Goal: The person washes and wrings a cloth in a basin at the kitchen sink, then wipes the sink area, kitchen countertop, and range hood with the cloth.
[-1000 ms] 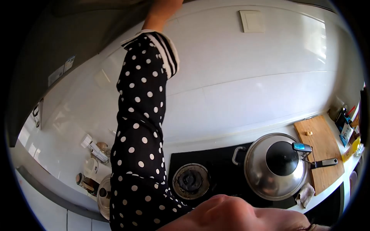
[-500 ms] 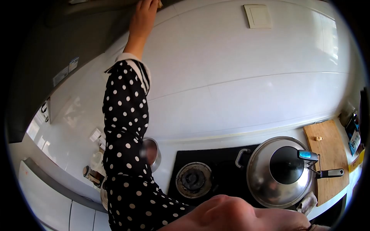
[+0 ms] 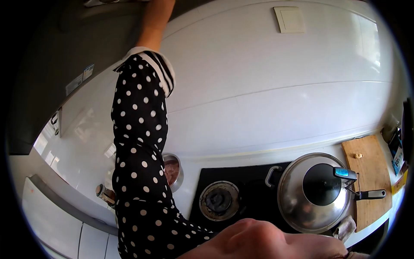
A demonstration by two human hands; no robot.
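My left hand [image 3: 161,10] is raised at the top edge, in front of the dark overhead surface [image 3: 86,39]; its fingers lie outside the view, so what it touches or holds cannot be seen. The black, white-dotted sleeve [image 3: 139,125] runs up the left middle. Partly behind the sleeve, a metal bowl [image 3: 178,181] holds something reddish. My right hand is out of view. A large pan with a domed metal lid [image 3: 291,194] sits on the right of the black hob [image 3: 252,172], beside an uncovered round burner [image 3: 219,200].
At the right lie a wooden board [image 3: 373,168] with a small pale piece [image 3: 358,156] on it, a crumpled cloth [image 3: 345,228] and several packages. A jar [image 3: 105,194] stands left of the sleeve. A switch [image 3: 289,20] is on the white wall.
My left forearm has moved left, uncovering the bowl. My fingers, visible half a second ago at the top, have since gone up out of view. The whole view has shifted slightly.
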